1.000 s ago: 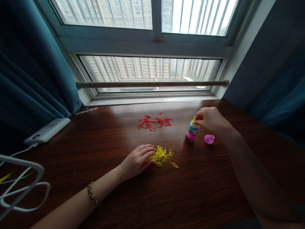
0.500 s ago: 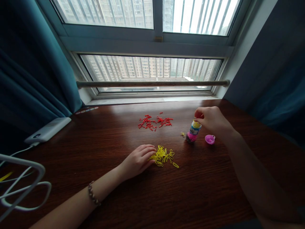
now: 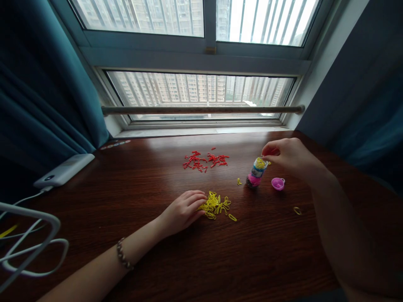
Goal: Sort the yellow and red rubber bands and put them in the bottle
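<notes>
My left hand [image 3: 182, 210] lies on the wooden table [image 3: 195, 260], fingers loosely stretched, fingertips touching a pile of yellow rubber bands [image 3: 216, 206]. My right hand [image 3: 289, 156] hovers just right of the top of a small clear bottle [image 3: 256, 172] packed with coloured bands, its fingers pinched together; a yellow band shows at the fingertips. The bottle leans slightly and yellow bands fill its mouth. A pink cap [image 3: 278, 183] lies to the bottle's right. Single yellow bands lie left of the bottle [image 3: 239, 181] and near my right forearm [image 3: 297, 210].
A scatter of red rubber bands [image 3: 204, 161] lies further back. A white power bank [image 3: 64, 169] with a cable sits at the left, and a white wire frame [image 3: 28, 243] at the near left. The window sill and a rail [image 3: 201, 110] bound the far side.
My right hand has lifted off the bottle top and shifted right. Loose yellow bands have appeared on the table left of the bottle and by my right forearm. The left hand has stayed put.
</notes>
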Action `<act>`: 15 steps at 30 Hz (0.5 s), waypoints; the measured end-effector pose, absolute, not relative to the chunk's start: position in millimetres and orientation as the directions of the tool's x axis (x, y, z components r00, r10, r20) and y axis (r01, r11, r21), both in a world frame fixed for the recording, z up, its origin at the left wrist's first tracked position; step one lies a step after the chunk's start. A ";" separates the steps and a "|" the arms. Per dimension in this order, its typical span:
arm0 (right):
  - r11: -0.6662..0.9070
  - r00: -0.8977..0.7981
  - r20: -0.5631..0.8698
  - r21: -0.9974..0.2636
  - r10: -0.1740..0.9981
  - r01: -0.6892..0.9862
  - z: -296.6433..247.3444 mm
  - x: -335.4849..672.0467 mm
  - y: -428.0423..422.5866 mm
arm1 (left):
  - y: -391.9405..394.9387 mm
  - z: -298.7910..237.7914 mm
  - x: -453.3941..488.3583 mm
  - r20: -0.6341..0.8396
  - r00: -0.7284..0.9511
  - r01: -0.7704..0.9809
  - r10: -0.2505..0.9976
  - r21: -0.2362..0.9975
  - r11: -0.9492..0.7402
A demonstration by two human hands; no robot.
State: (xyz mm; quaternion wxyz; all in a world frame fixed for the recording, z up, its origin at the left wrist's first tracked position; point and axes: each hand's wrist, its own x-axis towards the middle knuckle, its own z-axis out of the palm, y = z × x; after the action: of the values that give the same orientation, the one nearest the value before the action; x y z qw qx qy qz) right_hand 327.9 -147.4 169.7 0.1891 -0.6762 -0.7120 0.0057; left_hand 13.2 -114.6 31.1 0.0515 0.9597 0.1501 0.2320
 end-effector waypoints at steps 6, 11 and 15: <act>0.116 -0.080 0.142 -0.264 0.987 0.958 163.0 328.9 -144.1 | -115.0 31.8 13.9 0.434 0.846 0.260 0.310 0.172 -0.950; 0.125 -0.099 0.114 -0.256 0.989 0.958 162.8 329.6 -141.1 | -115.0 31.6 13.8 0.434 0.847 0.260 0.306 0.164 -0.952; 0.133 -0.081 0.171 -0.321 0.982 0.938 174.2 332.3 -148.1 | -112.4 24.6 12.7 0.448 0.842 0.258 0.301 0.156 -0.953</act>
State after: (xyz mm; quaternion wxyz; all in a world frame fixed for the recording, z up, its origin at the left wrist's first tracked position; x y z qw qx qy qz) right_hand 332.3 -148.1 174.2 0.1741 -0.6553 -0.7323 0.0637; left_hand 12.7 -112.4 24.6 0.0449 0.9585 0.1458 0.2407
